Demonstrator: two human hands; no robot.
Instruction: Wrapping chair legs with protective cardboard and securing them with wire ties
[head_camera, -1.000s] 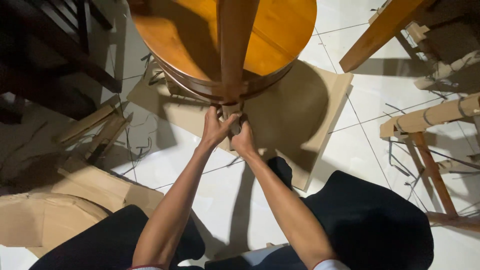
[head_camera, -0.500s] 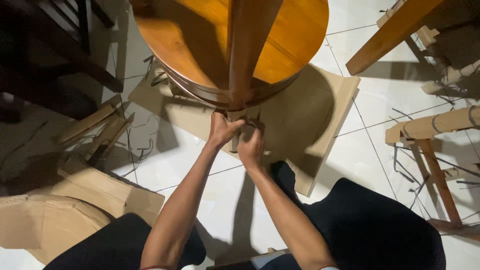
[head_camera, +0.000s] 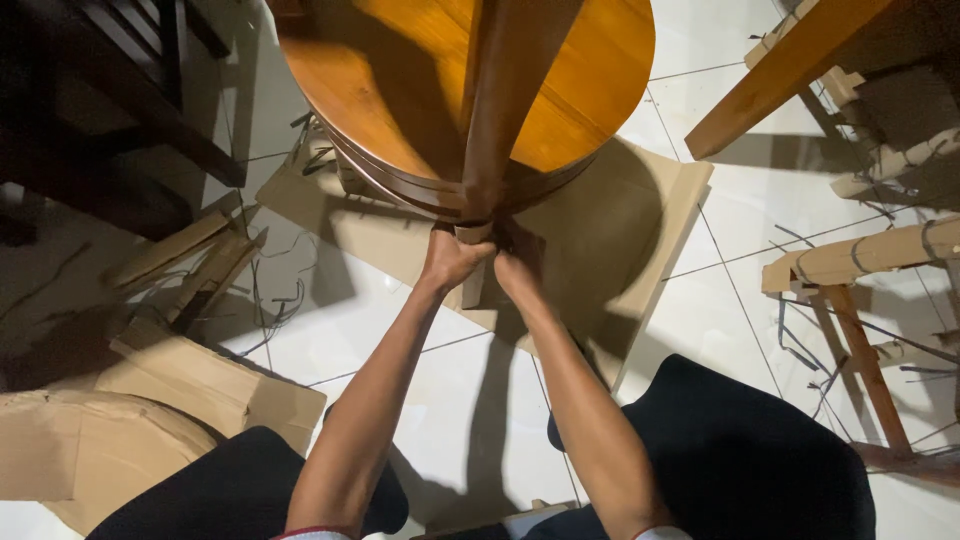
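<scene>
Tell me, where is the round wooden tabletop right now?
The round wooden tabletop fills the top centre of the head view, over a cardboard sheet on the tiled floor, just beyond the left hand and right hand.

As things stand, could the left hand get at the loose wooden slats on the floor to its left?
Probably yes. The left hand is at the base of the table leg, and bare tiled floor lies between it and the wooden slats; nothing blocks a sideways reach.

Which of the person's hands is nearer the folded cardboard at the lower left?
Left. The left hand sits on the cardboard's side of the wooden post; the right hand lies beyond it.
</scene>
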